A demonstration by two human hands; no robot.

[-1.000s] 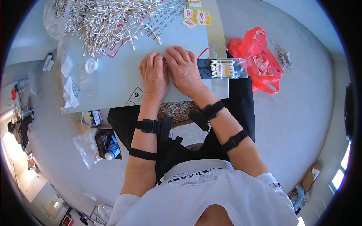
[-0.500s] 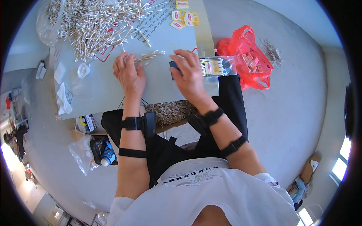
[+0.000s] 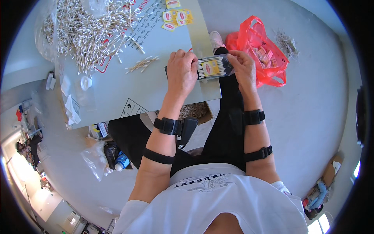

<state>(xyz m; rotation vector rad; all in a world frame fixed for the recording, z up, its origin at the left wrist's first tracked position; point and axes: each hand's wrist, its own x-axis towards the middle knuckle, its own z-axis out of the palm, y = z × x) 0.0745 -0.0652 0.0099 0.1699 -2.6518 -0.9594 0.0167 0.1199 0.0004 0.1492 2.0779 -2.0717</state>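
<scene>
A clear plastic packet of cotton swabs with a yellow card inside lies across the table's right edge. My left hand has its fingers curled on the packet's left end, over a dark flat piece whose edge shows beside it. At the other end, my right hand pinches the clear bag between thumb and fingers. A small bunch of loose cotton swabs rests on the table left of my left hand. Farther back on the left spreads a large heap of cotton swabs, partly inside a clear bag.
Several yellow cards lie at the table's far right. A red plastic bag holding small packs is on the right. White scraps and a round white lid sit at the table's left. Below the table edge stands a box of swabs.
My left hand has left the loose swabs and moved right onto the packet's left end. My right hand has shifted from there to the bag's right end. The view has shifted slightly.
</scene>
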